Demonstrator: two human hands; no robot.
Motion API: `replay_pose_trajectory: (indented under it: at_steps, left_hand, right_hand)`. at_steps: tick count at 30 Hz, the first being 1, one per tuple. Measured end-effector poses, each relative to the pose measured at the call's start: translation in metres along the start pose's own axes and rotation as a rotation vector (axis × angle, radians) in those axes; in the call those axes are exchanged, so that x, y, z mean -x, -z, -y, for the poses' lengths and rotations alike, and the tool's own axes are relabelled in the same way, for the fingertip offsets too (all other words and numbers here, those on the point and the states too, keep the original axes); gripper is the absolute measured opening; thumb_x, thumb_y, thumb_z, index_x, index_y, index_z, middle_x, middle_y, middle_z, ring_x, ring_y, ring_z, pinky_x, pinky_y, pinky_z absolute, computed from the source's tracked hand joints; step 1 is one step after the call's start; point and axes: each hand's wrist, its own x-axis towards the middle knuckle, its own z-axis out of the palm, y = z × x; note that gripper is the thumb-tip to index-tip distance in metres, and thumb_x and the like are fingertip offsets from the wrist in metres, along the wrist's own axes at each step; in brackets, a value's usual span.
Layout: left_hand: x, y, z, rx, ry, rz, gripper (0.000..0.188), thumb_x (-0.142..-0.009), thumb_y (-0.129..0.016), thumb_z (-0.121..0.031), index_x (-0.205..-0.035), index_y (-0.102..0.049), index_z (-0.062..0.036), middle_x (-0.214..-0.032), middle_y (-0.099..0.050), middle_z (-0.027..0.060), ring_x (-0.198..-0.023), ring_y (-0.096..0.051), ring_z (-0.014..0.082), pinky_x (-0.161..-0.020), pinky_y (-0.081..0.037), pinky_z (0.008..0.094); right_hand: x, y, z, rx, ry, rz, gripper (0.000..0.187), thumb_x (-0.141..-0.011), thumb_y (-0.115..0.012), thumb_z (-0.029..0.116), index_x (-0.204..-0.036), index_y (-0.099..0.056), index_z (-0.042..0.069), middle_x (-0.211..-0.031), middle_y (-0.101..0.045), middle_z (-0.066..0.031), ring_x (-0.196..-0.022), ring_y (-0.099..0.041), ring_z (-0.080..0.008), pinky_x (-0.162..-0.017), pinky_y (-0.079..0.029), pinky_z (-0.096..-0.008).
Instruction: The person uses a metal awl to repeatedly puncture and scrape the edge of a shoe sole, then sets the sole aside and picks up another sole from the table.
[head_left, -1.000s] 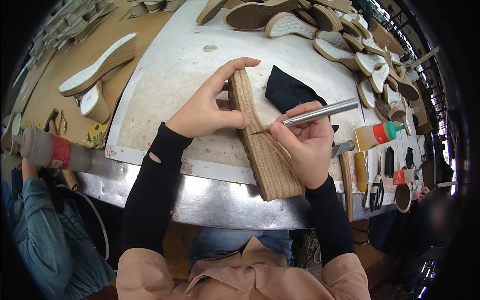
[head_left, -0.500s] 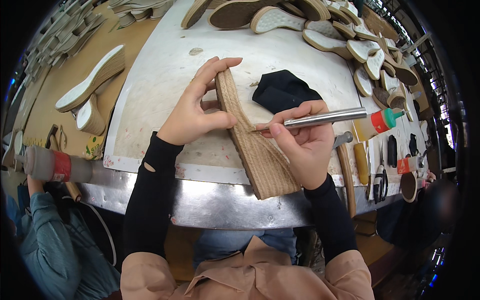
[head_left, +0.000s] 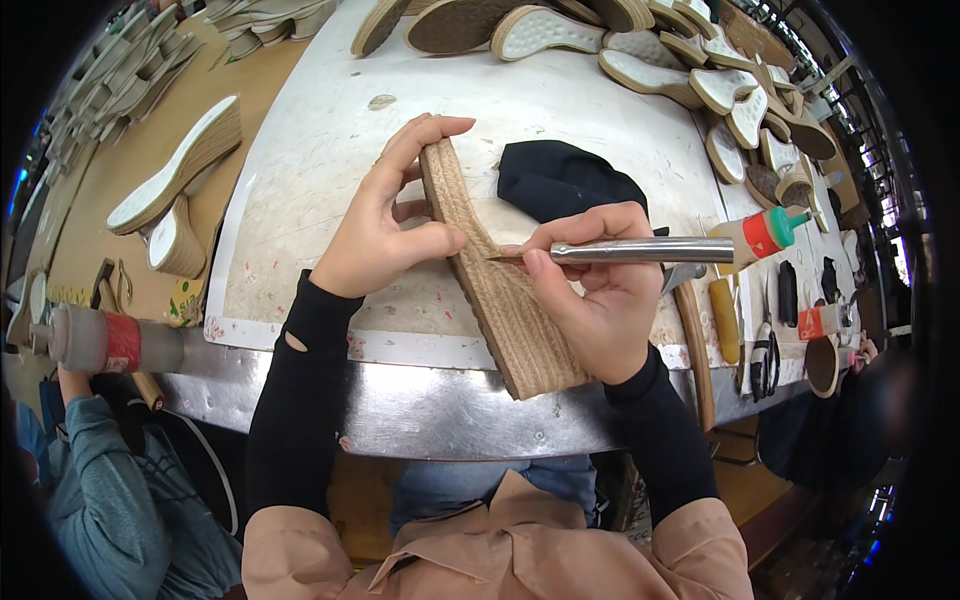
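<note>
My left hand [head_left: 385,215] grips the thin upper end of a wedge shoe sole [head_left: 515,315], its side wrapped in tan braided rope. The sole is tilted, its thick heel end low near the metal table edge. Pinched in my right hand [head_left: 600,290] is a slim metal-handled tool [head_left: 645,250], pen-like, its fine tip touching the braided side about midway along. Whether the tip is a brush or a blade, I cannot tell. Behind my right hand lies a black cloth [head_left: 565,180].
Many wedge soles [head_left: 725,90] pile up at the far right. Two more soles [head_left: 185,165] lie on brown board at left. A red-labelled bottle [head_left: 120,340] lies at the left edge; another with a green cap [head_left: 770,235] is at right, near a hammer [head_left: 695,350] and scissors [head_left: 765,355].
The tool's handle has swung nearer to level, and its tip has shifted slightly left and up along the braid. My left hand keeps its hold on the sole.
</note>
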Motion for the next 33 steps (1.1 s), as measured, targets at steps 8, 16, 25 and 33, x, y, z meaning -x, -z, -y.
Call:
replay_pose_trajectory:
  at_steps: [8, 16, 25, 33]
  left_hand:
    - [0.002, -0.010, -0.004, -0.084, -0.007, -0.011, 0.097, -0.059, -0.079, -0.025, -0.144, -0.034, -0.0121, -0.137, -0.041, 0.0084, -0.127, -0.043, 0.0245, -0.105, -0.037, 0.0397]
    - [0.002, -0.012, -0.001, -0.123, -0.018, -0.022, 0.093, -0.059, -0.077, -0.022, -0.141, -0.036, -0.0130, -0.138, -0.038, 0.0100, -0.130, -0.039, 0.0269, -0.101, -0.040, 0.0424]
    - [0.002, -0.014, 0.001, -0.137, -0.056, -0.022, 0.089, -0.059, -0.074, -0.020, -0.139, -0.036, -0.0128, -0.140, -0.033, 0.0107, -0.133, -0.035, 0.0292, -0.100, -0.042, 0.0433]
    - [0.002, -0.017, 0.002, -0.143, -0.076, -0.032, 0.092, -0.058, -0.074, -0.017, -0.139, -0.033, -0.0104, -0.139, -0.031, 0.0119, -0.132, -0.034, 0.0278, -0.105, -0.037, 0.0415]
  right_hand:
    - [-0.003, 0.000, -0.008, -0.135, -0.071, -0.063, 0.026, -0.084, -0.064, -0.008, -0.100, -0.045, -0.001, -0.092, -0.061, -0.0095, -0.084, -0.067, -0.0126, -0.073, -0.059, -0.0244]
    - [-0.010, 0.009, -0.011, -0.272, -0.228, -0.059, 0.028, -0.087, -0.061, -0.007, -0.102, -0.040, 0.003, -0.095, -0.061, -0.0118, -0.086, -0.070, -0.0232, -0.077, -0.063, -0.0338]
    - [-0.007, 0.011, -0.009, -0.305, -0.203, -0.041, 0.031, -0.086, -0.060, -0.009, -0.104, -0.038, 0.004, -0.095, -0.060, -0.0125, -0.089, -0.069, -0.0226, -0.079, -0.062, -0.0332]
    - [-0.004, 0.003, -0.003, -0.183, -0.107, -0.047, 0.027, -0.084, -0.062, -0.008, -0.102, -0.044, 0.001, -0.092, -0.060, -0.0090, -0.085, -0.065, -0.0111, -0.076, -0.057, -0.0238]
